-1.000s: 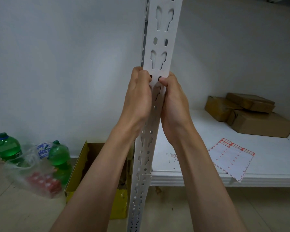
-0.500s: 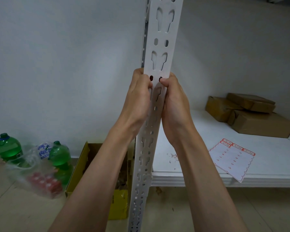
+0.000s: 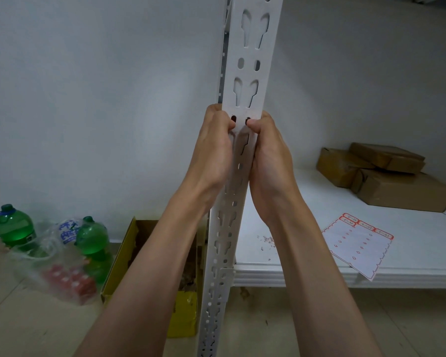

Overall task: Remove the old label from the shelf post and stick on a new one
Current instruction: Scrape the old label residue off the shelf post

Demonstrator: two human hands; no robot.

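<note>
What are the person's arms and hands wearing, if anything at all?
Nothing that shows. The left hand and the right hand are bare, with no gloves, rings or watch in view. Both forearms are bare too, with no sleeve showing down to the bottom edge of the picture.

Matt white painted metal post (image 3: 252, 60); brown cardboard boxes (image 3: 386, 173); glossy green plastic bottles (image 3: 13, 225); paper label sheet (image 3: 358, 244).

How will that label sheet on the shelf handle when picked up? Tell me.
The label sheet looks thin and flat, so probably floppy and very light. One corner overhangs the shelf edge, so it should lift easily there, though a careless push may slide it off.
</note>
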